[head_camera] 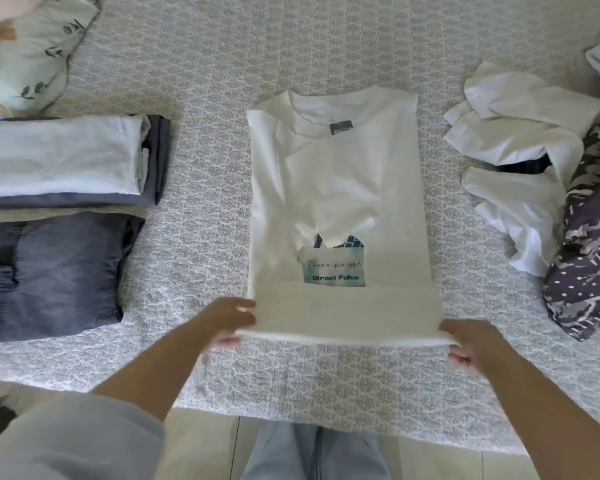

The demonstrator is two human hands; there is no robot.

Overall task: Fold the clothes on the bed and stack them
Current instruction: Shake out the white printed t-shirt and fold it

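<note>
Head view: both hands pinched the near hem of a white T-shirt (336, 188) at mid-bed (205, 98), left grip (231, 322) and right grip (468, 344) at its corners; folded clothes (59, 209) lay left, unfolded pile (534, 174) right.

Both arms reach forward toward twelve o'clock, bare from the elbow. The left hand (227, 322) and right hand (466, 344) each have fingers curled in a pinching grip, thumbs on top, level with each other and well apart.
</note>
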